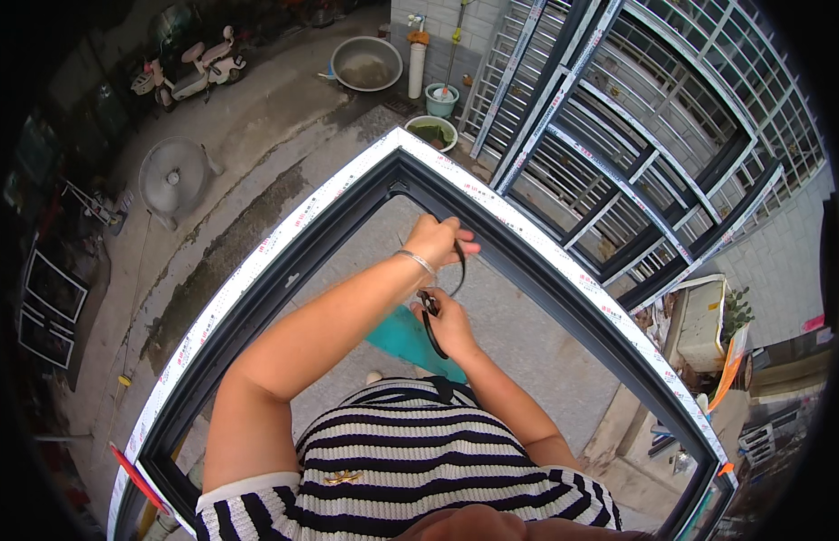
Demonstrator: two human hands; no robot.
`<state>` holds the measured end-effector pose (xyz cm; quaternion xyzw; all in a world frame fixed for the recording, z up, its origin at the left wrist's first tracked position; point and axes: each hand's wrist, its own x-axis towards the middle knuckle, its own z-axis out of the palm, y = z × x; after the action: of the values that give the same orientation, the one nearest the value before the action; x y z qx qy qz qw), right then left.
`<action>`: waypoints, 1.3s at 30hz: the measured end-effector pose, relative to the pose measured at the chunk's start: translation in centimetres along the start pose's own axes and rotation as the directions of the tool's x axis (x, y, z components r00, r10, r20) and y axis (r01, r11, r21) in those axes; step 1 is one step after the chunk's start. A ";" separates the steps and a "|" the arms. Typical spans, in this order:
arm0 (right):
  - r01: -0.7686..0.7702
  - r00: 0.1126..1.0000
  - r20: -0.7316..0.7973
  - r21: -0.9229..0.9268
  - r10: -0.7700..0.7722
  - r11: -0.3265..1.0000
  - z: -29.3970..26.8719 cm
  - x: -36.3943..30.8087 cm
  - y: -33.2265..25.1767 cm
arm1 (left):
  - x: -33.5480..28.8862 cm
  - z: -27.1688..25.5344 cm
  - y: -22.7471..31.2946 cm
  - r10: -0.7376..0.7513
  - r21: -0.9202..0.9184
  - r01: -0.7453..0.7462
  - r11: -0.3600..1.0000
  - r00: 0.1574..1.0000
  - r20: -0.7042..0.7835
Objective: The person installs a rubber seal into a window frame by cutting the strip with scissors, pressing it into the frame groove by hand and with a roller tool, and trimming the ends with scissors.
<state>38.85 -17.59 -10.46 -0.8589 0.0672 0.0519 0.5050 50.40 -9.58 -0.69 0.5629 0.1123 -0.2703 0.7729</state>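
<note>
My left hand (pixel 437 242) is closed on a thin black strip (pixel 464 270), which looks like rubber seal. The strip bows down from my fingers toward my right hand (pixel 454 326). That hand is wrapped round a black-handled pair of pliers (pixel 432 329), whose jaws meet the lower end of the strip; whether they bite into it I cannot tell. Both hands are inside the opening of a large window frame (pixel 326 214), dark inside with printed white film along its edge. The left hand is near its far corner.
More dark frames (pixel 609 167) lean on a metal grille at the right. A basin (pixel 365 63), a bucket (pixel 440 101) and a round tub (pixel 431 133) stand beyond the far corner. A fan (pixel 173 176) and a scooter (pixel 190 72) are at left. A red-handled object (pixel 140 478) lies on the near-left frame edge.
</note>
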 end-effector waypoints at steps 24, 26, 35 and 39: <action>0.347 0.924 -0.178 0.016 -0.338 0.938 0.0 3.9 -0.2 | -2.6 1.9 -0.4 0.381 0.082 -0.374 0.924 0.920 -0.091; 0.317 0.938 -0.151 0.002 -0.313 0.949 -0.1 3.7 -0.7 | -2.9 1.9 -0.1 0.383 0.085 -0.376 0.923 0.919 -0.093; 0.328 0.925 -0.210 0.022 -0.317 0.944 -0.3 4.1 0.4 | -3.4 1.7 0.3 0.413 0.118 -0.399 0.909 0.901 -0.137; 0.273 0.955 -0.100 -0.082 -0.281 0.958 -1.2 4.5 0.9 | -2.0 1.8 -1.0 0.544 0.178 -0.518 0.836 0.823 -0.163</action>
<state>43.13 -19.39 -11.39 -0.8779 -0.0277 -0.0649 0.4736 48.01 -10.87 0.05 0.6444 0.0134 0.0096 0.7645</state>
